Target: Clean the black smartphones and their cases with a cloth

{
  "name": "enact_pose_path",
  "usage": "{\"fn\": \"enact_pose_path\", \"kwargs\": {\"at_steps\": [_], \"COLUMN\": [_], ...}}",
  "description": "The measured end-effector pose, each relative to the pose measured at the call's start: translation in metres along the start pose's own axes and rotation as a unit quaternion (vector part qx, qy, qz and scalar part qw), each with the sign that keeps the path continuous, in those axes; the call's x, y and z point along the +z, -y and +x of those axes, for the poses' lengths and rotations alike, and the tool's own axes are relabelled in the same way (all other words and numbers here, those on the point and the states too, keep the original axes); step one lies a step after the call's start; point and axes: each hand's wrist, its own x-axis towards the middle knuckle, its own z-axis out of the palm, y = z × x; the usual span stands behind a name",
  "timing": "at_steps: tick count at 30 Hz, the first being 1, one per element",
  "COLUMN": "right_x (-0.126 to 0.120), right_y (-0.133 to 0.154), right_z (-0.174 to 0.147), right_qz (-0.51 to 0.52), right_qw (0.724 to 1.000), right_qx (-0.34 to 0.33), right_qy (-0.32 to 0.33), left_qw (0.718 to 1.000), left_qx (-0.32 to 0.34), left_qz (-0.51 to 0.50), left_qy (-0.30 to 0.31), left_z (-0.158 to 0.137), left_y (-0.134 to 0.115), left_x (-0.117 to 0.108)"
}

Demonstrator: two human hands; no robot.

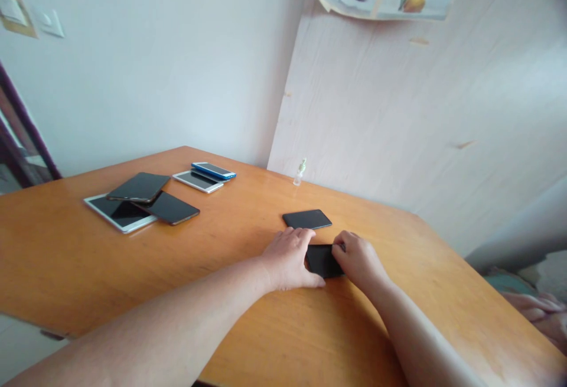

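Note:
A flat black tablet (322, 260) lies on the wooden table, dark face up, between my two hands. My left hand (290, 261) grips its left end, thumb along the near edge and fingers toward the far edge. Over the right end, my right hand (359, 260) is closed with fingers bent and pressed together. What those fingers hold, if anything, is hidden; they cover that end of the tablet. Just behind lies another thin black tablet (307, 218), touched by neither hand.
On the table (239, 221) at left, two dark tablets (139, 186) overlap a white-framed tablet (119, 212). Farther back, a blue phone (213, 170) rests on a white device (197, 181). A small clear pump bottle (299, 175) stands near the wall.

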Motion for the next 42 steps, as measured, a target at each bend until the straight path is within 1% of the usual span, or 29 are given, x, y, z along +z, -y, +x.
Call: {"fn": "enact_pose_path", "kwargs": {"at_steps": [4,7,9,11,13,15,17,18,21,24,26,28,30,31,32,33,34,35,36,39,42], "right_x": [0.006,0.010,0.009,0.005,-0.004,-0.014,-0.022,-0.025,-0.025,-0.022,-0.021,-0.021,-0.022,-0.022,-0.023,-0.023,-0.024,-0.025,-0.026,-0.030,-0.031], "right_y": [0.025,0.038,0.041,0.039,0.036,0.032,0.028,0.026,0.024,0.021,0.013,0.000,-0.014,-0.019,-0.021,-0.021,-0.018,-0.013,-0.007,0.008,0.013], "right_z": [-0.006,-0.009,-0.009,-0.008,-0.009,-0.012,-0.016,-0.018,-0.021,-0.019,-0.014,-0.009,-0.005,-0.004,-0.005,-0.006,-0.007,-0.009,-0.012,-0.016,-0.018], "right_qz": [0.088,0.160,0.189,0.200,0.202,0.199,0.189,0.182,0.166,0.150,0.112,0.046,-0.010,-0.014,0.004,0.044,0.103,0.173,0.245,0.422,0.534], "right_qw": [0.993,0.979,0.974,0.972,0.967,0.956,0.948,0.947,0.954,0.961,0.974,0.990,0.996,0.996,0.996,0.993,0.988,0.977,0.960,0.891,0.825], "right_qx": [-0.070,-0.111,-0.103,-0.086,-0.079,-0.079,-0.075,-0.069,-0.055,-0.061,-0.053,-0.018,0.032,0.054,0.072,0.083,0.089,0.093,0.096,0.116,0.137], "right_qy": [0.023,0.054,0.065,0.087,0.136,0.199,0.246,0.256,0.242,0.222,0.191,0.132,0.080,0.065,0.061,0.065,0.074,0.087,0.098,0.118,0.128], "left_qw": [1.000,1.000,1.000,1.000,1.000,0.999,0.999,0.997,0.990,0.985,0.983,0.983,0.983,0.984,0.984,0.984,0.984,0.984,0.984,0.984,0.984], "left_qx": [0.011,0.006,-0.001,-0.004,-0.007,-0.015,-0.021,-0.021,-0.013,-0.004,-0.001,0.003,0.008,0.010,0.010,0.009,0.008,0.007,0.008,0.015,0.017], "left_qz": [0.007,0.010,0.014,0.004,-0.019,-0.027,0.002,0.027,0.095,0.129,0.140,0.144,0.144,0.144,0.144,0.145,0.146,0.147,0.148,0.146,0.143], "left_qy": [-0.020,-0.009,0.010,0.014,0.006,0.013,0.045,0.063,0.101,0.114,0.115,0.114,0.110,0.107,0.103,0.100,0.099,0.098,0.099,0.102,0.102], "left_z": [-0.001,-0.001,0.000,0.001,0.002,0.003,0.003,0.003,0.004,0.005,0.005,0.005,0.005,0.004,0.004,0.004,0.003,0.003,0.003,0.004,0.004], "left_y": [-0.001,-0.003,-0.004,-0.004,-0.003,-0.003,-0.003,-0.003,-0.005,-0.006,-0.007,-0.006,-0.005,-0.005,-0.004,-0.004,-0.004,-0.003,-0.003,-0.003,-0.004], "left_x": [0.001,-0.001,-0.002,-0.003,-0.003,-0.003,-0.004,-0.004,-0.007,-0.009,-0.009,-0.009,-0.008,-0.007,-0.007,-0.007,-0.006,-0.006,-0.006,-0.008,-0.009]}}
